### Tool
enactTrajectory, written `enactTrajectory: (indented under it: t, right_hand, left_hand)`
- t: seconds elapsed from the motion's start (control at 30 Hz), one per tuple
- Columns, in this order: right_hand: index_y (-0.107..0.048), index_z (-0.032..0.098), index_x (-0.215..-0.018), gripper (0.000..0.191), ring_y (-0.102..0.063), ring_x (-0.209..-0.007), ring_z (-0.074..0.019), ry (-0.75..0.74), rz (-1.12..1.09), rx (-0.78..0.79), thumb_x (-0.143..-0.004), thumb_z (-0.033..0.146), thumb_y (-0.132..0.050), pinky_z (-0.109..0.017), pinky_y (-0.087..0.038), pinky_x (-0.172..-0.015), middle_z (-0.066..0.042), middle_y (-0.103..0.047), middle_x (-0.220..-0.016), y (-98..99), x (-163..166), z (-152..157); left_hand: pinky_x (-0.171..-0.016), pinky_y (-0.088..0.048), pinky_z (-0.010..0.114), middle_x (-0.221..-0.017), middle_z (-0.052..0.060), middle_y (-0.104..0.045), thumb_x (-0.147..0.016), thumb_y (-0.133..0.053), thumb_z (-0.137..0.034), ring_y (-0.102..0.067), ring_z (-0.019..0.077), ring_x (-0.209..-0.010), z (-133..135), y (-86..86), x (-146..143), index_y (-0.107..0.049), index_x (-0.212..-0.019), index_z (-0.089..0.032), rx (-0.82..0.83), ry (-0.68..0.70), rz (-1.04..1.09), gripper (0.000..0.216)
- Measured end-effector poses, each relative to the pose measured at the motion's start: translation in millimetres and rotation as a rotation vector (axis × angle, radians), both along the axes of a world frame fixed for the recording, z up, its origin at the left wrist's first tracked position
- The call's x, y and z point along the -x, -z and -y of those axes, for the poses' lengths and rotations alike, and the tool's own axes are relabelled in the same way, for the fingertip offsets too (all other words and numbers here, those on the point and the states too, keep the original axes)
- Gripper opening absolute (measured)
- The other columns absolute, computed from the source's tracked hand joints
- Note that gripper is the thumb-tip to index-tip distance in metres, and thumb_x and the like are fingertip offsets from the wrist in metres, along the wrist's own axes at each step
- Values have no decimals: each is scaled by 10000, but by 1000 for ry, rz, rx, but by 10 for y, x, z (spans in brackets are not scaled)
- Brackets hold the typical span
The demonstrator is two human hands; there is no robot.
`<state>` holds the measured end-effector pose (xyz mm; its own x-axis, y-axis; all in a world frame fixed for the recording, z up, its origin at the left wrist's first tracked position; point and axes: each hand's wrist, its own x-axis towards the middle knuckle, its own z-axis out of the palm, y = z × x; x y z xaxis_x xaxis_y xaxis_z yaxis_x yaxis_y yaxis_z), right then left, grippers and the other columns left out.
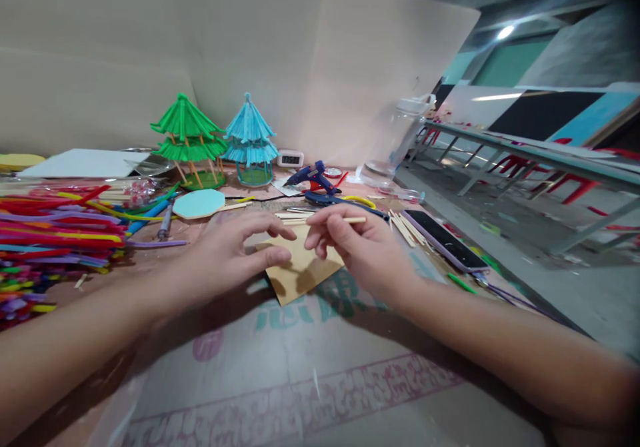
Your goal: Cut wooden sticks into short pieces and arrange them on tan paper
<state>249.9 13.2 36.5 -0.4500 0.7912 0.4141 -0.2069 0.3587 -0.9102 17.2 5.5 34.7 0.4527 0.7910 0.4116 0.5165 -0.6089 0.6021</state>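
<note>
Between thumb and fingers, my right hand (360, 243) pinches a thin wooden stick (356, 220). My left hand (245, 247) hovers just to the left with its fingers apart and nothing in them. Under both hands lies a tan sheet of card or sandpaper (295, 275) on the printed plastic table cover (300, 367). More wooden sticks (290, 219) lie behind the hands, and another group of sticks (407, 229) rests to the right. A blue hot glue gun (315, 177) sits at the back, beyond blue-handled scissors or pliers (340, 201).
Green (187, 140) and blue (250, 141) model pavilions stand at the back, beside a small digital clock (291, 159). Colourful pipe cleaners (60, 233) are heaped left, near a pale blue octagon (199, 203). A phone (445, 239) and a clear plastic jug (393, 143) are right.
</note>
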Motion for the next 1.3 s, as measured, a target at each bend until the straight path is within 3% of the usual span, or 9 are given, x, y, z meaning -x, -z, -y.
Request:
enactTrajectory:
  t: [0.17,0.3,0.47,0.67,0.8,0.87,0.97,1.3]
  right_hand:
    - [-635,176,-904,440,-539,-583,-112,49,311,-57,-1047,564,-483,-251,-445,-589,18,-605,-667,90,-13,-29]
    - [-541,200,-838,441,-500,-636,-120,53,547,-267,-1095,514,-366,-263,-409,-635,15,-530,-750,171,8,48]
    - [-505,215,-870,307,-539,-681,-140,-42,682,-386,-1099,385,-391,-270,-393,-685,10,-583,-771,170,21,58]
    - [-492,219,-842,323,-563,-685,-132,-47,708,-464,-1108,359,-373,-258,-411,-694,-1,-621,-776,181,35,82]
    - [-500,218,-875,342,-605,-747,-157,-142,687,-640,-1118,378,-321,-276,-449,-721,-49,-678,-839,221,48,88]
    - [-505,216,-888,315,-599,-731,-163,-119,708,-711,-1113,353,-331,-282,-445,-709,-53,-676,-828,232,45,72]
    - [-510,215,-882,269,-592,-702,-155,-51,730,-713,-1100,290,-371,-274,-427,-688,-36,-665,-793,228,39,58]
    - [-527,208,-877,282,-586,-686,-149,-99,736,-632,-1102,306,-387,-266,-420,-690,-26,-658,-796,184,61,83]
  left_hand:
    - [-1069,-460,434,-1297,83,-682,-976,-604,-374,-605,264,-1234,-177,236,121,-742,-1080,-250,-135,197,-273,213]
    - [-1107,-436,433,-1318,92,-653,-992,-575,-378,-577,254,-1259,-196,391,100,-696,-1154,-244,-99,240,-275,243]
    - [-1089,-420,463,-1293,96,-644,-957,-610,-438,-570,289,-1232,-173,394,65,-665,-1099,-226,-97,221,-289,261]
    - [-1080,-412,488,-1271,87,-637,-901,-654,-452,-551,320,-1241,-154,390,38,-644,-1043,-226,-78,187,-310,267]
    - [-1079,-409,519,-1279,95,-642,-870,-677,-507,-545,336,-1249,-159,412,24,-629,-1007,-234,-65,166,-296,309]
    - [-1074,-413,525,-1287,101,-635,-869,-670,-503,-544,340,-1253,-162,418,22,-627,-1000,-231,-65,168,-296,305]
    - [-1080,-413,525,-1289,102,-633,-880,-652,-476,-542,337,-1260,-162,420,24,-627,-1012,-230,-67,167,-300,280]
    - [-1089,-411,514,-1293,103,-629,-878,-650,-510,-536,330,-1268,-163,412,30,-627,-1006,-231,-58,177,-302,308]
